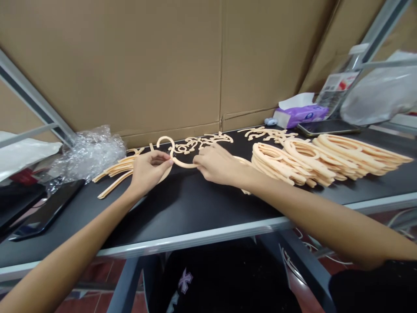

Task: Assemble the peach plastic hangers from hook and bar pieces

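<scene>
My left hand (148,171) and my right hand (216,164) both pinch one thin, pale wooden cutout piece (178,160) with a hook-shaped curl at its top. They hold it just above the black table (182,204). The left fingers grip near the hook, and the right fingers grip the curved end. Behind the piece lie small loose wooden offcuts (202,141). Flat curved wooden strips (114,171) lie fanned out to the left of my left hand.
Stacks of ring-shaped wooden cutouts (325,156) fill the right of the table. A phone (327,127), a purple tissue pack (299,114) and a plastic bag (381,95) sit at back right. Crumpled clear wrap (86,154) and a dark phone (45,213) lie left. A cardboard wall (195,65) stands behind.
</scene>
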A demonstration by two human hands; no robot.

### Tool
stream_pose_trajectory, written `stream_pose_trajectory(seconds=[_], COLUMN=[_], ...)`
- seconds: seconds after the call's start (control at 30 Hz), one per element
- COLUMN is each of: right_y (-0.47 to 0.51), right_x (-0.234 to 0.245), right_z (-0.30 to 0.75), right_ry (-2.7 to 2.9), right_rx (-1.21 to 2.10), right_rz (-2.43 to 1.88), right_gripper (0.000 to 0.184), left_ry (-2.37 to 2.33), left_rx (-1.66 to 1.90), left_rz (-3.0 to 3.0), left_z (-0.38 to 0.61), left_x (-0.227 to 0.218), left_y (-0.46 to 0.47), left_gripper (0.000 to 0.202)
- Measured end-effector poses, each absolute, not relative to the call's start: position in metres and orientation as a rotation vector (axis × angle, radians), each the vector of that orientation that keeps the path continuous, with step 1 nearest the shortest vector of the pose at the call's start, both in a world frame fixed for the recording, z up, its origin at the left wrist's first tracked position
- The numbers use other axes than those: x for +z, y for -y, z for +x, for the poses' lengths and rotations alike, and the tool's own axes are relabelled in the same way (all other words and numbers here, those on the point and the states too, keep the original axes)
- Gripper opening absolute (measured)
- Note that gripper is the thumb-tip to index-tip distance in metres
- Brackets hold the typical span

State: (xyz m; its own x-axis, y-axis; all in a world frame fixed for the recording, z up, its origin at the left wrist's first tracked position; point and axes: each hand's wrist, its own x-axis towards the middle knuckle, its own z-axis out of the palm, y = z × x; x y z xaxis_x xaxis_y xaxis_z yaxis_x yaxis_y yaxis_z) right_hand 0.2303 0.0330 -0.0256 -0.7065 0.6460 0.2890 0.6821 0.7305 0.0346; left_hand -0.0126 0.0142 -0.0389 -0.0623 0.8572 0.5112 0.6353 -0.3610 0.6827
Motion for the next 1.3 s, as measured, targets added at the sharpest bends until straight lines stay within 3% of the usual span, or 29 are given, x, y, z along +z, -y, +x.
stream_pose_trajectory(seconds=[0.3, 0.77, 0.87, 1.0, 1.2, 1.3], right_y=[-0.032, -0.038, -0.034, -0.030, -0.031, -0.032], right_x=[-0.028, -0.031, -0.026, -0.016, -0.022, -0.024], right_z=[0.227, 0.229, 0.229, 0.230, 0.230, 0.229], right_ry=[2.673, 2.641, 2.486, 2.280, 2.464, 2.404], right_rx=[-0.001, 0.109, -0.020, -0.244, -0.080, -0.153], right_rz=[-1.081, -1.002, -1.101, -1.163, -1.188, -1.152], right_gripper=[0.037, 0.034, 0.030, 0.043, 0.032, 0.035], left_ry=[-1.982, -2.010, -2.043, -2.117, -2.099, -2.110], left_rx=[0.864, 0.718, 0.725, 0.751, 0.721, 0.693], left_rz=[2.309, 2.478, 2.528, 2.579, 2.572, 2.564], left_z=[-0.014, -0.015, -0.014, -0.016, -0.016, -0.015], left_x=[-0.043, -0.044, -0.043, -0.045, -0.044, -0.042], left_y=[-0.013, -0.011, -0.010, -0.011, -0.011, -0.009], left_gripper=[0.016, 0.019, 0.020, 0.018, 0.019, 0.019])
